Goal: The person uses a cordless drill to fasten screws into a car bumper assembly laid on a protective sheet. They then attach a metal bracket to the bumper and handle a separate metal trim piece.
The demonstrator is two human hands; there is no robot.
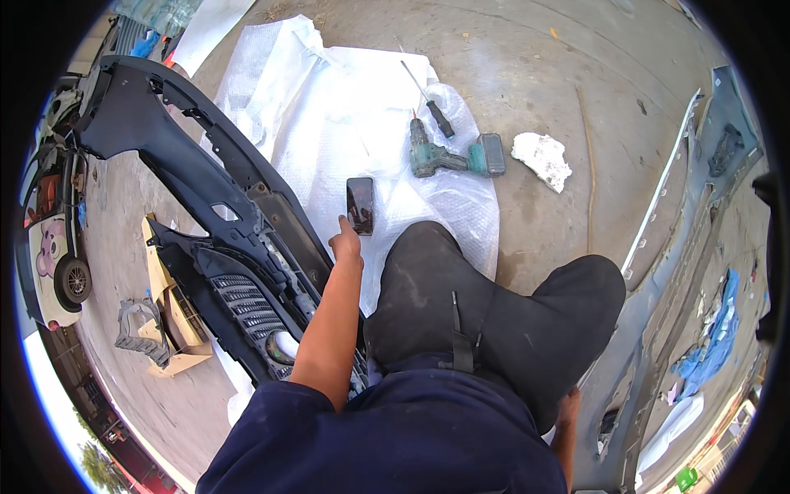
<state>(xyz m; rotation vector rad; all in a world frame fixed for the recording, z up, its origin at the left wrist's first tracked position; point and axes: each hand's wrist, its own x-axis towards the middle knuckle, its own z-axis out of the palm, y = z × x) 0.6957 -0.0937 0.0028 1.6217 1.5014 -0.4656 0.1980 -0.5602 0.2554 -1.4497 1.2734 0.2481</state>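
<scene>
My left hand (346, 243) reaches forward and is closed at the lower left edge of a dark smartphone (360, 206). The thumb lies along the phone's side; the other fingers are hidden behind it. The phone is upright in view, over white bubble wrap (329, 123). Low on the right, my right hand (568, 405) rests beside my right leg, its fingers mostly hidden by the dark trousers. Left of my left arm lies a large dark car bumper (189, 173) with a slatted grille (247, 305).
On the wrap lie a green-black cordless drill (440, 156) and a screwdriver (439, 119). A white foam lump (541, 160) sits right of them. A grey bumper (650, 354) runs along the right, near blue plastic (714, 337). An open cardboard box (177, 329) and a parked car (58, 263) stand left.
</scene>
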